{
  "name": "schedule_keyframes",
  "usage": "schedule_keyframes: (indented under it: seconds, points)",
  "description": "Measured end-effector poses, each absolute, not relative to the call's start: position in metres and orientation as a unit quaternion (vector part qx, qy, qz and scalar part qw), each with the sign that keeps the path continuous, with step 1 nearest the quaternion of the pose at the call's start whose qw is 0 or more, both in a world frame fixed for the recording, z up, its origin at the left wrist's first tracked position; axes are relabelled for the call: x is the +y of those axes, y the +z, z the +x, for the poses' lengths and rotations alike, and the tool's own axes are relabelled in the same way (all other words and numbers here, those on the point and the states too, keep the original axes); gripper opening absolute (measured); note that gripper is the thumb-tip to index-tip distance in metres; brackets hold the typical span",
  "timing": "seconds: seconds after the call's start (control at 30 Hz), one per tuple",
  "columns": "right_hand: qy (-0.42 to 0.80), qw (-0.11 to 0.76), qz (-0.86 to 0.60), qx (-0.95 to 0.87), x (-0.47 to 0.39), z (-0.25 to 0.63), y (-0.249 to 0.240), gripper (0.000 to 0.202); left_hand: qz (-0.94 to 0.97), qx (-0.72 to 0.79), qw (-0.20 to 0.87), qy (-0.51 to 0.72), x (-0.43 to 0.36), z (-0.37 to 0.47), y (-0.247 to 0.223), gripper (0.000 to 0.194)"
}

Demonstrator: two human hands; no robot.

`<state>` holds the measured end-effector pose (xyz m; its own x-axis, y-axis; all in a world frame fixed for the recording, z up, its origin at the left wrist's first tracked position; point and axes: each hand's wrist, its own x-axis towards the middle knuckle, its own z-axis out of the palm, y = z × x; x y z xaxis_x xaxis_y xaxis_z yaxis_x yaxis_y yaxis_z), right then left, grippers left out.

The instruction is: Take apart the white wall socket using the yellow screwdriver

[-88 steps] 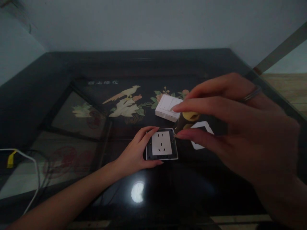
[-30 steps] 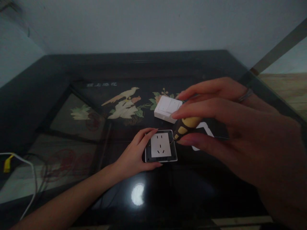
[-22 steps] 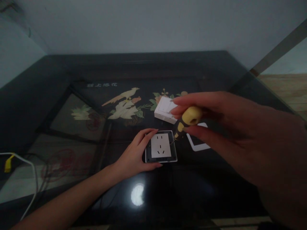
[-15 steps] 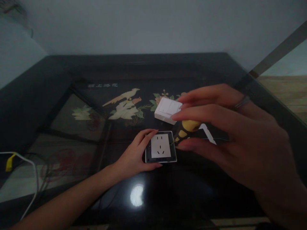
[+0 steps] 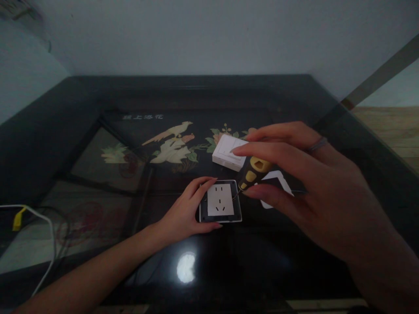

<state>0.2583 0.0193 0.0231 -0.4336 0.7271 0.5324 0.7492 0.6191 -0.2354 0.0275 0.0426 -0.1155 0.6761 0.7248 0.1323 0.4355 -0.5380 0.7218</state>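
Observation:
A square wall socket [image 5: 220, 200] with a white face and a dark surround lies face up on the glossy black table [image 5: 242, 270]. My left hand [image 5: 190, 207] grips it from the left, fingers at its upper edge and thumb at its lower edge. A yellow and black screwdriver [image 5: 251, 175] leans over the socket's right side, its thin tip at the dark surround. My right hand [image 5: 314, 187] holds the handle between thumb and fingers. Behind the handle, a white frame [image 5: 282, 179] lies partly hidden.
A white switch box [image 5: 229, 151] rests behind the socket, partly covered by my right fingers. At the left are a white cable [image 5: 52, 244] and a yellow tag [image 5: 18, 219]. A pale wall [image 5: 183, 35] stands past the table's far edge.
The screwdriver handle has tilted slightly and my right fingers have shifted around it, showing more of the white frame. My left hand keeps its grip on the socket. The view has moved slightly.

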Motion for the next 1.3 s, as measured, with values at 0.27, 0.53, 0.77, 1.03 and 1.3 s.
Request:
schedule_keyframes:
  seconds: [0.27, 0.53, 0.77, 1.03, 1.3]
  points:
    - [-0.003, 0.304, -0.454, -0.837, 0.018, 0.256, 0.025, 0.034, 0.851, 0.341, 0.339, 0.209, 0.043, 0.026, -0.116, 0.094]
    - [-0.078, 0.313, -0.452, -0.832, 0.016, 0.253, 0.022, 0.016, 0.848, 0.348, 0.343, 0.204, 0.043, 0.028, -0.115, 0.091]
    - [0.002, 0.282, -0.456, -0.844, 0.014, 0.257, 0.03, 0.032, 0.848, 0.348, 0.342, 0.205, 0.043, 0.027, -0.116, 0.091]
    - [-0.046, 0.333, -0.435, -0.835, 0.012, 0.25, 0.024, 0.011, 0.851, 0.344, 0.337, 0.21, 0.043, 0.026, -0.117, 0.092]
    - [0.022, 0.274, -0.449, -0.85, 0.011, 0.257, 0.032, 0.033, 0.849, 0.344, 0.341, 0.21, 0.043, 0.026, -0.116, 0.092]
